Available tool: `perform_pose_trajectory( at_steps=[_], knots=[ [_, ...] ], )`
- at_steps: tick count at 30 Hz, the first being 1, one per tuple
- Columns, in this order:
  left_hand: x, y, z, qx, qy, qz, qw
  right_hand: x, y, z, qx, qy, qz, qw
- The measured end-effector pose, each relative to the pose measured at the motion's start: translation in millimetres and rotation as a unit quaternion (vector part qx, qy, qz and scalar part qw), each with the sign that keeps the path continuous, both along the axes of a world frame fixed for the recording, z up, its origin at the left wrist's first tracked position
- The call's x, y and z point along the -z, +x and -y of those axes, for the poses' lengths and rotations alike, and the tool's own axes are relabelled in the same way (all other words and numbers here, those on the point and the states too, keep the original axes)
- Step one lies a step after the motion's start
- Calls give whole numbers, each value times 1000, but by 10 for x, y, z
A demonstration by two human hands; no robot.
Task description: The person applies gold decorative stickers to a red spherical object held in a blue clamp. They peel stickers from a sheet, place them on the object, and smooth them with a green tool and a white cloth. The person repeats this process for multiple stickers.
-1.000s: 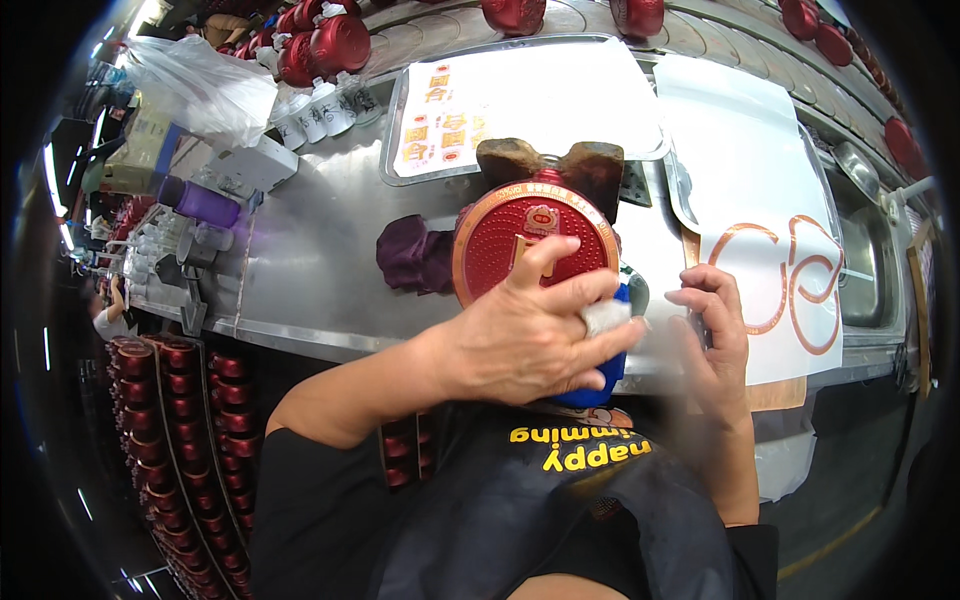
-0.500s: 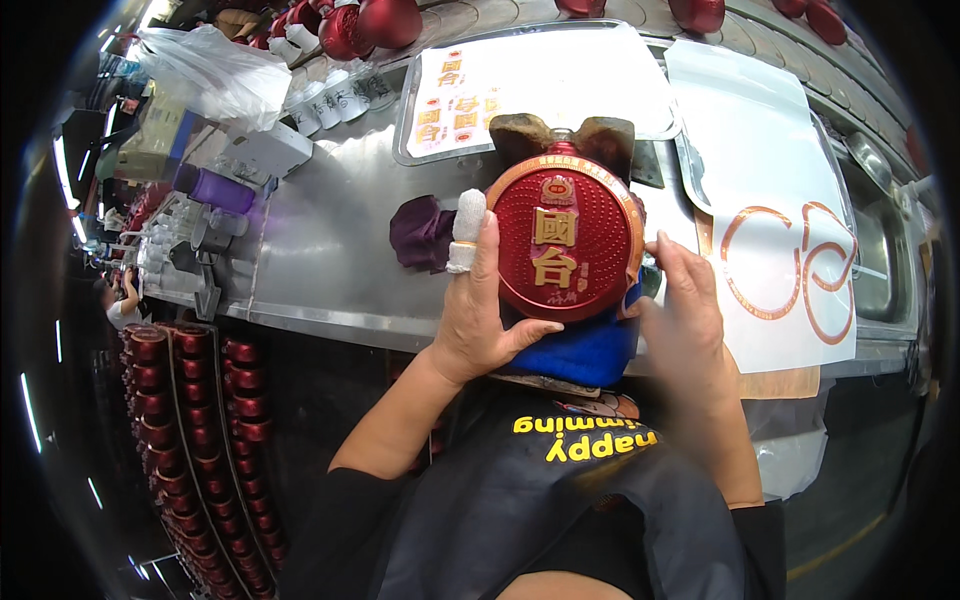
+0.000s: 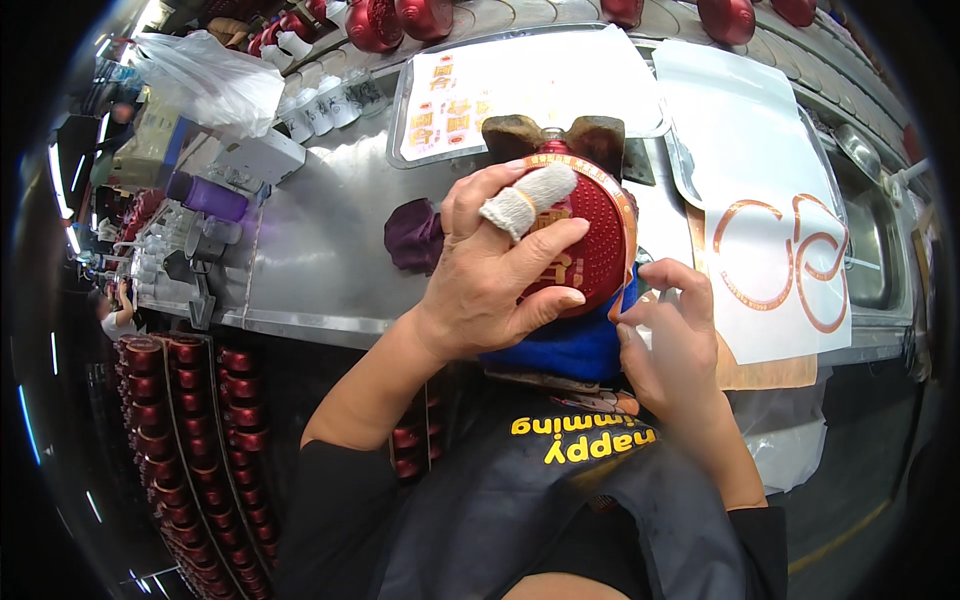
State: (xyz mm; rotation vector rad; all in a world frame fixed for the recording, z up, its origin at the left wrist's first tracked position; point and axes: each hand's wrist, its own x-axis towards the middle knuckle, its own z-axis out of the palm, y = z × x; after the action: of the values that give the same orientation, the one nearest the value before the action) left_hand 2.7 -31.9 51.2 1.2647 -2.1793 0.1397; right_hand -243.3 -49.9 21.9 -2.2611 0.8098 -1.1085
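Observation:
A round, flat red bottle [image 3: 605, 225] with a dotted face and raised gold characters lies with its neck between two dark, worn blocks [image 3: 597, 140]. An orange-gold strip [image 3: 619, 190] runs round its rim, and the lower end hangs loose at the right. My left hand [image 3: 490, 265] rests across the bottle's face with fingers spread; one finger wears a white cloth sleeve [image 3: 540, 195]. By the lower right edge, my right hand [image 3: 675, 340] pinches the strip's loose end between thumb and finger. Blue cloth [image 3: 560, 350] lies under the bottle. The gold characters are partly covered by my left hand.
A purple cloth [image 3: 413, 236] lies left of the bottle. Behind stands a tray with a decal sheet [image 3: 540, 80]; a white sheet with orange rings [image 3: 745, 320] lies right. Red bottles [image 3: 725, 20] line the back; a purple bottle [image 3: 210, 196] and plastic bag [image 3: 210, 80] sit left.
My left hand has moved from the bottle's left edge onto its face. My right hand has come slightly lower and now pinches the strip's end, which stands away from the rim.

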Motion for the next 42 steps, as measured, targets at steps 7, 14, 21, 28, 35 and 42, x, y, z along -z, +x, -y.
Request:
perform_pose_trajectory(
  at_steps=[7, 14, 21, 28, 35, 42],
  knots=[
    [-121, -107, 233, 28, -22, 23, 999, -193, -47, 9, -167, 29, -63, 983],
    [-129, -123, 427, 12, 3, 97, 995, -15, -46, 245, 2, -13, -24, 1000],
    [-131, -119, 442, 54, 0, 83, 995, 201, -107, 267, 0, -71, -71, 995],
    [-139, -103, 323, 114, 20, 97, 989, 190, -113, 374, 30, -58, 2, 998],
    [-9, -339, -226, 37, 58, -48, 996, 242, -82, 370, 2, -76, -22, 997],
    [216, -593, -403, -160, 16, 4, 987, 174, -105, 198, 3, -81, -75, 994]
  ],
)
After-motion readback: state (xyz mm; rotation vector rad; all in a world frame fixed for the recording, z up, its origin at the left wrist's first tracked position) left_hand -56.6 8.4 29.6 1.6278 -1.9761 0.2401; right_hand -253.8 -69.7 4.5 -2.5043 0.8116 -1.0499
